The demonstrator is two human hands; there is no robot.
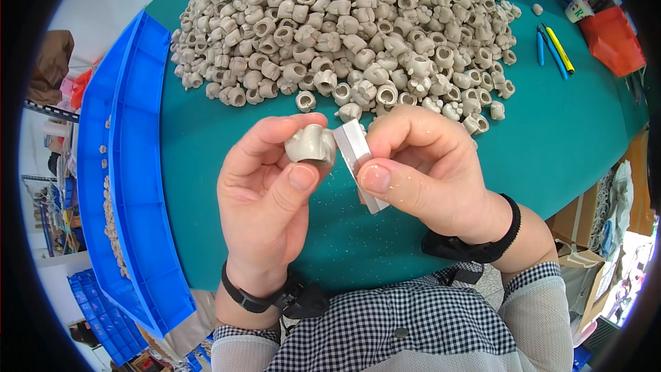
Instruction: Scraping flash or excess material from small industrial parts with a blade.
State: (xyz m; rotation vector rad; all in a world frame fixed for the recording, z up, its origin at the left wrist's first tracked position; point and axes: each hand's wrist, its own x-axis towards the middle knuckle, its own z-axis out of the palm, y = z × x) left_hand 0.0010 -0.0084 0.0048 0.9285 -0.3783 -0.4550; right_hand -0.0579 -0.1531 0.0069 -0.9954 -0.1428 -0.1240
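Trimming, apparently: above the green table (200, 186), the left hand (263, 196) pinches a hollow grey piece (308, 143); the right hand (434, 173) grasps a blade-like strip (353, 148) close beside it. Next, light, steady scraping seems called for.

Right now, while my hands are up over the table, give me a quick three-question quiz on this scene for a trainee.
1. Which hand holds the silver-grey strip?
2. True or false: the yellow marker lies inside a blue tray.
3. Fill in: the heap of grey pieces lies on a ____ tabletop.

Key: 1. The right hand. 2. False; the yellow marker lies on the tabletop. 3. Green.
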